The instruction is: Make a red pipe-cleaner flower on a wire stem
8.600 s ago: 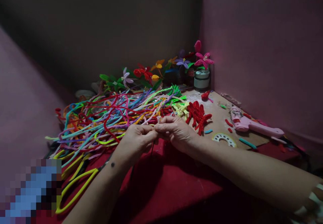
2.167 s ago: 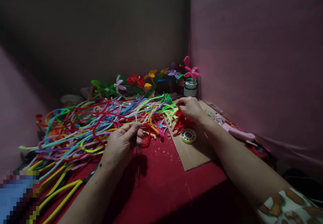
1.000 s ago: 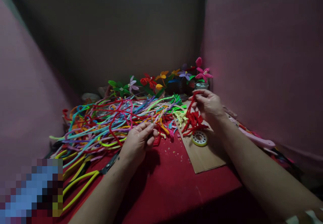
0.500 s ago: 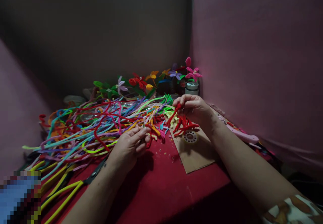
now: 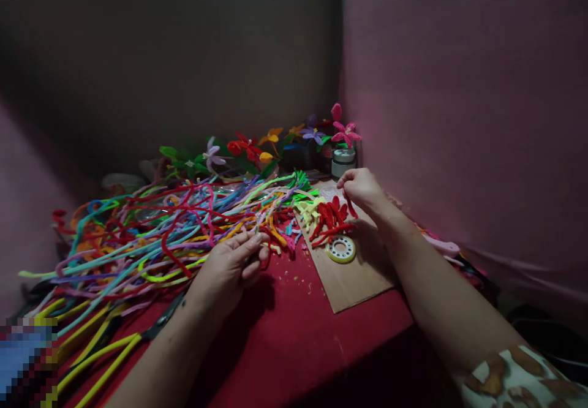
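Note:
My left hand point(image 5: 236, 260) is pinched around a thin stem point(image 5: 258, 227) with small pale tips, largely hidden by the fingers. A bit of red fuzz point(image 5: 265, 264) shows below that thumb. Farther right, my right hand point(image 5: 362, 188) is closed on a red pipe cleaner piece point(image 5: 350, 204) that hangs down from the fingers. It hovers above a piece of cardboard point(image 5: 356, 282). Red pipe cleaner petals point(image 5: 333, 214) and pale yellow pieces point(image 5: 309, 212) lie piled there, beside a tape roll point(image 5: 340, 249) with a white, holed core.
Many coloured pipe cleaners point(image 5: 138, 236) spread over the left of the red table point(image 5: 294, 328). Yellow-handled scissors point(image 5: 119, 353) lie near my left forearm. Pipe cleaner flowers point(image 5: 245, 146) and a lidded container point(image 5: 343, 162) stand at the back. A pink tool point(image 5: 441, 245) lies right.
My right hand has moved right, away from the petal pile, with a red piece in its fingers. The left hand keeps its pinch. The view has shifted slightly.

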{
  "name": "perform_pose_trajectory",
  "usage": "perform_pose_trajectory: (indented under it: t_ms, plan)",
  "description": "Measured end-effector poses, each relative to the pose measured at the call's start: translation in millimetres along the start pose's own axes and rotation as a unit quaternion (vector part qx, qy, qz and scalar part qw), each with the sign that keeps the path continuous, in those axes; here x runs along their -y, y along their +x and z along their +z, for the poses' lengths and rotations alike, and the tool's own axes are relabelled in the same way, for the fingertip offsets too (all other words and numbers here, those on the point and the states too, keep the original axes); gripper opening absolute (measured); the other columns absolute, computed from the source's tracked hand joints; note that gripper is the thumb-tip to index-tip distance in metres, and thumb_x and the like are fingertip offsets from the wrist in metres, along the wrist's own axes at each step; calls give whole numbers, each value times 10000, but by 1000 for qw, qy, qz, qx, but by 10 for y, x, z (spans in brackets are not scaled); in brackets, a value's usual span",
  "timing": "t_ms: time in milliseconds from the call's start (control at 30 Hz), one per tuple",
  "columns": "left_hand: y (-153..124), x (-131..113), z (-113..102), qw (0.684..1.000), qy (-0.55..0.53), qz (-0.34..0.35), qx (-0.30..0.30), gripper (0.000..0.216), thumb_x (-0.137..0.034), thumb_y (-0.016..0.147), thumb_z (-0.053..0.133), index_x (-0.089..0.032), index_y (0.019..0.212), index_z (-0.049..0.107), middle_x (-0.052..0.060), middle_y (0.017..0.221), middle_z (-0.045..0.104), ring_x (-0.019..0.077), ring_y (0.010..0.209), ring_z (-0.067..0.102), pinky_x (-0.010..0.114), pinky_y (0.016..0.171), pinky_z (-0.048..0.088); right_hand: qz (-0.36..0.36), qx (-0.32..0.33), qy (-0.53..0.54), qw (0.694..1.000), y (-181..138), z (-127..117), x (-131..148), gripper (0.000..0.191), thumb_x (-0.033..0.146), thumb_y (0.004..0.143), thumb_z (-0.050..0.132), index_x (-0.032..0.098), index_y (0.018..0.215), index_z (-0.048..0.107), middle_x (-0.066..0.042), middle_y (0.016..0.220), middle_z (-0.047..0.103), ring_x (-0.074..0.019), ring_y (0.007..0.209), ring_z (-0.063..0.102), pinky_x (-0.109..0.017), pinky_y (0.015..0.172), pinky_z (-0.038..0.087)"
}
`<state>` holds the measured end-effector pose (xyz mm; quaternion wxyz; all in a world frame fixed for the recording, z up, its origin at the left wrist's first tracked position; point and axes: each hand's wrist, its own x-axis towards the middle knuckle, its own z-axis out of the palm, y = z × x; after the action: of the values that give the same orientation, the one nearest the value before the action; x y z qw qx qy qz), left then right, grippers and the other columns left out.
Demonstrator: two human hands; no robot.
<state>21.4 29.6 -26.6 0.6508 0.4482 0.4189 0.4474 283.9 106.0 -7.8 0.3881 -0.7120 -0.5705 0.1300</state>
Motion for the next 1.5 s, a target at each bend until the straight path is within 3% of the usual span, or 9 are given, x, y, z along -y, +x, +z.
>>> perform_pose_trajectory:
  t_ms: [300, 467, 633, 767, 900, 1100, 1233, 1300, 1500]
  plan:
    - [-17, -23, 28, 1000, 8, -8, -25, 191, -253, 650, 693, -111, 711, 581, -9, 532, 552, -18, 318, 282, 120, 322, 188, -39, 6, -167, 985, -69, 71, -3, 285, 115, 710, 499, 170, 939, 660, -149, 1035, 641, -237, 927, 598, -300, 745, 419]
    - [-10, -13, 20, 1000, 7, -7, -10, 203, -265, 668, 685, -114, 744, 572, -21, 530, 541, -20, 317, 270, 122, 322, 172, -45, 65, -166, 983, -113, 130, 2, 109, 206, 675, 591, 141, 700, 676, -159, 759, 672, -256, 793, 628, -310, 670, 429]
    - [-14, -11, 1, 1000, 7, -3, 4, 191, -260, 688, 672, -113, 753, 569, -24, 539, 536, -21, 322, 265, 127, 332, 172, -30, 72, -104, 992, -102, 196, -59, 65, 86, 552, 617, 148, 535, 624, -134, 605, 638, -250, 698, 620, -305, 614, 413]
    - [-18, -6, -8, 1000, 5, -4, 0, 195, -261, 691, 669, -111, 770, 575, -17, 553, 541, -21, 329, 277, 125, 334, 170, -7, 14, -1, 1000, -69, 179, -45, 82, 87, 564, 553, 153, 551, 599, -109, 616, 622, -233, 702, 599, -297, 607, 393]
    - [-7, 2, -9, 1000, 0, 2, -15, 209, -269, 689, 663, -106, 796, 586, -10, 556, 548, -18, 330, 284, 123, 334, 179, 11, -1, 167, 986, -59, 129, 4, 68, 144, 596, 526, 155, 647, 570, -34, 573, 563, -138, 531, 526, -243, 496, 352]
    - [-4, 21, -5, 1000, -4, 14, -12, 185, -268, 717, 635, -108, 801, 597, -10, 559, 554, -5, 333, 302, 137, 331, 197, 0, 94, 400, 912, -148, 116, 104, 116, 182, 578, 571, 157, 690, 559, 5, 622, 574, -66, 483, 485, -193, 474, 377]
    - [-29, 18, 22, 1000, -9, 23, 0, 203, -289, 742, 621, -112, 840, 602, -14, 573, 562, 6, 331, 295, 155, 327, 244, -7, 318, 560, 765, -371, 194, 231, 154, 107, 560, 583, 150, 708, 585, 17, 570, 591, -65, 493, 530, -157, 458, 386]
    - [-38, 11, 36, 1000, -17, 24, 2, 212, -289, 745, 621, -106, 850, 607, -7, 590, 572, 5, 340, 293, 156, 334, 258, -10, 395, 580, 713, -507, 228, 305, 173, 92, 583, 585, 156, 744, 588, 17, 548, 605, -74, 474, 542, -149, 428, 377]
    - [-73, 0, 87, 1000, -24, -12, 10, 232, -314, 719, 655, -113, 834, 632, 7, 666, 589, -12, 383, 302, 135, 360, 210, -60, 446, 582, 678, -723, 308, 432, 122, 97, 662, 567, 150, 772, 579, 15, 552, 628, -69, 402, 510, -155, 382, 362]
